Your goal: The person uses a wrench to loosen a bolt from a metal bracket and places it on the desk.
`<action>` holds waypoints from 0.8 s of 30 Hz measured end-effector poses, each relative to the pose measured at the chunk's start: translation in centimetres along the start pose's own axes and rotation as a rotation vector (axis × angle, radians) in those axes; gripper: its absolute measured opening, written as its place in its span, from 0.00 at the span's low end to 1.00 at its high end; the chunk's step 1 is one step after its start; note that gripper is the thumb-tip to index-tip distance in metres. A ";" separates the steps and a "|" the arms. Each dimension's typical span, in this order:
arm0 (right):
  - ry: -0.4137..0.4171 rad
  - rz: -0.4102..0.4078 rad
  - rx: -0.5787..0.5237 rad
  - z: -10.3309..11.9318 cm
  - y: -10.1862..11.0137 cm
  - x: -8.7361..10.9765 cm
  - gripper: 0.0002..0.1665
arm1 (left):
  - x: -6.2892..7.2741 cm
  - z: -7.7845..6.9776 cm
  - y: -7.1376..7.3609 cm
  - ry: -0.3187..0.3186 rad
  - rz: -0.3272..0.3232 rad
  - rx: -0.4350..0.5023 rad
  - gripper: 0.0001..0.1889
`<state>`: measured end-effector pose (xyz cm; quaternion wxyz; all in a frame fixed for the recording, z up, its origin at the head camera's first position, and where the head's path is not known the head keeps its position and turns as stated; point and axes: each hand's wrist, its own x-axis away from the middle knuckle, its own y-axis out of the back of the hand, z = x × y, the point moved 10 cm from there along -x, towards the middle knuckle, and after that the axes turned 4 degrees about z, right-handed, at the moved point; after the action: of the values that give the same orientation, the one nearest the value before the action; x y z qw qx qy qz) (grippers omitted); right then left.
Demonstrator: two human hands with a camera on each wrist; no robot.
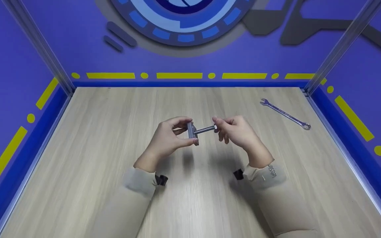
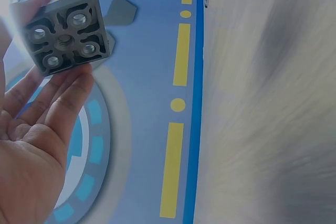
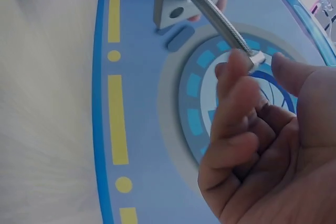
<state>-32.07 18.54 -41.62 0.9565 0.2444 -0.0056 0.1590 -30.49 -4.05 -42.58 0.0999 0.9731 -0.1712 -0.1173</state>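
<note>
A square grey metal plate point(image 1: 190, 130) with several round holes is held by its edges in my left hand point(image 1: 168, 137), thumb on the near side and fingers on the far side. A silver bolt point(image 1: 205, 129) sticks out from the plate's middle towards the right. At its hex head is my right hand point(image 1: 241, 132), with thumb and index finger on either side and the other fingers curled. The right wrist view shows the bolt's threaded shank point(image 3: 223, 22) and a small gap by the thumb. Recesses mark the plate's back face point(image 2: 64, 29) in the left wrist view.
A combination wrench point(image 1: 286, 114) lies slantwise on the wooden tabletop point(image 1: 111, 109), beyond and right of my right hand. Blue-purple panels point(image 1: 78, 39) with yellow marks wall the table at the back and both sides. Metal posts point(image 1: 41, 43) stand at the rear corners.
</note>
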 end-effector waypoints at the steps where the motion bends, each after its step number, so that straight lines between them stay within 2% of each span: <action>1: -0.015 0.003 -0.010 -0.1 -0.1 0.0 0.34 | 0.0 -0.1 -0.1 -0.003 0.001 -0.007 0.36; 4: -0.037 0.011 -0.021 -0.2 -0.4 0.0 0.33 | 0.1 -0.2 -0.1 -0.009 0.001 -0.028 0.35; 7: -0.021 0.025 -0.014 -0.1 -0.5 0.1 0.27 | 0.1 -0.2 -0.2 -0.011 0.001 -0.038 0.35; 11: 0.059 0.039 -0.014 0.7 -0.4 0.1 0.15 | 0.1 -0.3 -0.1 -0.013 -0.002 -0.034 0.34; 13: 0.108 0.039 -0.024 1.1 -0.3 0.2 0.12 | 0.2 -0.4 0.1 -0.015 -0.006 -0.031 0.34; 17: 0.169 0.004 -0.029 1.8 0.2 0.4 0.13 | 0.2 -0.5 0.3 -0.019 -0.012 -0.023 0.34; 24: 0.199 -0.067 0.012 2.3 0.8 0.6 0.12 | 0.2 -0.4 0.4 -0.017 -0.014 -0.033 0.34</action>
<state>-31.56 18.31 -39.17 0.9556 0.2331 0.0986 0.1506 -30.32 -4.38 -42.15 0.1138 0.9715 -0.1632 -0.1292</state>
